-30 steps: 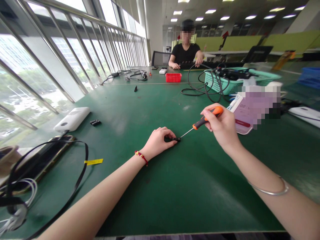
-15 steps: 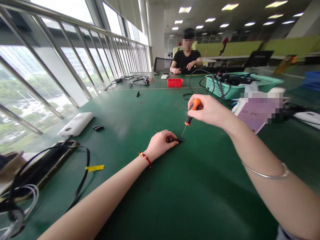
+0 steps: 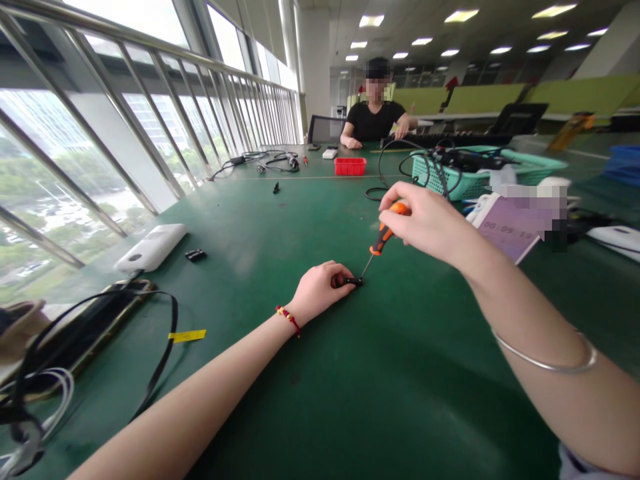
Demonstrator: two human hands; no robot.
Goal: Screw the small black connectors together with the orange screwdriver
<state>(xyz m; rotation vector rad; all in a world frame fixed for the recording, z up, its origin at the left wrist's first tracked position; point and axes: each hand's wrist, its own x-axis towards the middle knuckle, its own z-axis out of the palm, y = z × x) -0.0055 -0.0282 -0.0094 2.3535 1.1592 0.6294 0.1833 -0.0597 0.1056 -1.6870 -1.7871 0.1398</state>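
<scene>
Two hands on my feed. Left hand (image 3: 320,287): fingers pinch small black part (image 3: 355,281) down at the table (image 3: 380,373), nearer than the far red bin (image 3: 350,171). Right hand (image 3: 427,217): fingers gripping orange-black screwdriver (image 3: 383,237), shaft slanting to the part's right end; tip contact I can't confirm.

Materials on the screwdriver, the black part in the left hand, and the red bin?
Screwdriver handle: probably plastic with a rubbery grip; orange and dark two-tone sections.
Shaft: likely bare steel; thin, straight, grey.
Black part: plastic or coated metal, can't tell; dark, small, partly covered by the left hand.
Red bin: likely moulded plastic; uniform bright colour.
</scene>
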